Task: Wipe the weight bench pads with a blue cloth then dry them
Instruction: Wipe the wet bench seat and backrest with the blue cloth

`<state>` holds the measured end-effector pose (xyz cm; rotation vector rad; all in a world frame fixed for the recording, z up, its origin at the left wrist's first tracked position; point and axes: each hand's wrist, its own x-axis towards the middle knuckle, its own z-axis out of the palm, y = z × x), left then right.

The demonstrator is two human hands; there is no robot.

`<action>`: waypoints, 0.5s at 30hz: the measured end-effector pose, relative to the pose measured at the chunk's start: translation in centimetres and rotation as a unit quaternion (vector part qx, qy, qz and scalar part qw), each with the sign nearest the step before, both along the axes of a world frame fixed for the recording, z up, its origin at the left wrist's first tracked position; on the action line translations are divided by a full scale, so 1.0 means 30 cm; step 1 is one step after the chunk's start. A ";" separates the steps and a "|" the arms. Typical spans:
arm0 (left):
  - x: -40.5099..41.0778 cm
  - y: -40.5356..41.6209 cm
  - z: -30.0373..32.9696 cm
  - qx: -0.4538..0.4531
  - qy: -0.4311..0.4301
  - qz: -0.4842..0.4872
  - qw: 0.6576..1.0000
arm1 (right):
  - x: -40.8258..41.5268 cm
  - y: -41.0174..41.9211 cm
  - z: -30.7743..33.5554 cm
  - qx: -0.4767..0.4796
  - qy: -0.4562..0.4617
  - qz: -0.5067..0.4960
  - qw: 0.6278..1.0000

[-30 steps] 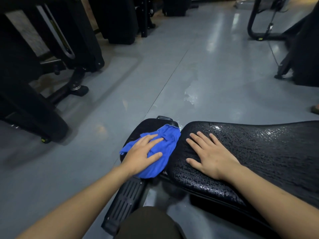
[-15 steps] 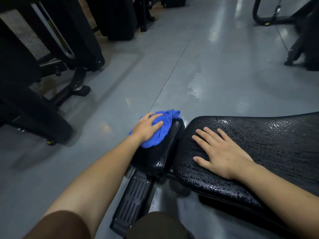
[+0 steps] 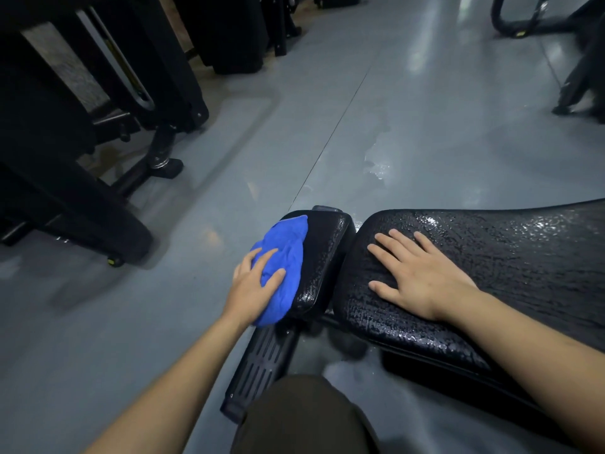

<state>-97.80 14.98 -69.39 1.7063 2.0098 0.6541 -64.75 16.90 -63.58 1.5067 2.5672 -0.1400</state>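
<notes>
**Cloth sliding off the small pad's edge**

Moving back toward the person, the left hand (image 3: 253, 286) presses the bunched blue cloth (image 3: 284, 267) with spread fingers against the small black seat pad (image 3: 322, 257)'s left edge (overhanging). It could slip floorward. Right hand (image 3: 422, 276), fingers splayed, braces the wet long black bench pad (image 3: 510, 267); slick vinyl risks sliding.

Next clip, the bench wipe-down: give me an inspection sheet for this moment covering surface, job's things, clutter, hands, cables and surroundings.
Surface: long bench pad black, beaded with droplets; small seat pad also wet.
Job's things: blue cloth bunched on the small seat pad's left side.
Clutter: nothing seen on the pads; wet patch on the grey floor.
Hands: left hand presses the blue cloth, fingers spread; right hand lies flat on the long bench pad.
Cables: thin cable on the floor, far right.
Surroundings: black gym machine at left, more frames behind.
</notes>
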 end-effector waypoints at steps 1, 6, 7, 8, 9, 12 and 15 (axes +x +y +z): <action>0.007 -0.037 -0.008 0.016 -0.008 -0.003 1.000 | 0.000 0.000 0.001 -0.001 -0.002 0.001 1.000; 0.028 -0.166 -0.064 0.096 0.035 -0.079 0.992 | 0.001 -0.003 0.003 -0.003 0.002 0.000 1.000; 0.027 -0.175 -0.073 0.104 0.056 -0.100 0.988 | 0.000 -0.003 0.004 -0.005 0.001 -0.001 1.000; 0.025 -0.177 -0.076 0.110 0.077 -0.119 0.984 | 0.000 -0.002 0.004 -0.007 0.000 -0.002 1.000; 0.023 -0.174 -0.077 0.116 0.096 -0.133 0.980 | 0.000 -0.002 0.004 -0.008 -0.001 -0.002 1.000; 0.031 -0.156 -0.063 0.132 0.135 -0.149 0.971 | -0.001 0.000 0.002 -0.009 -0.004 0.000 1.000; 0.055 -0.150 -0.046 0.116 0.126 -0.142 0.975 | -0.001 0.001 0.000 -0.005 -0.004 0.000 1.000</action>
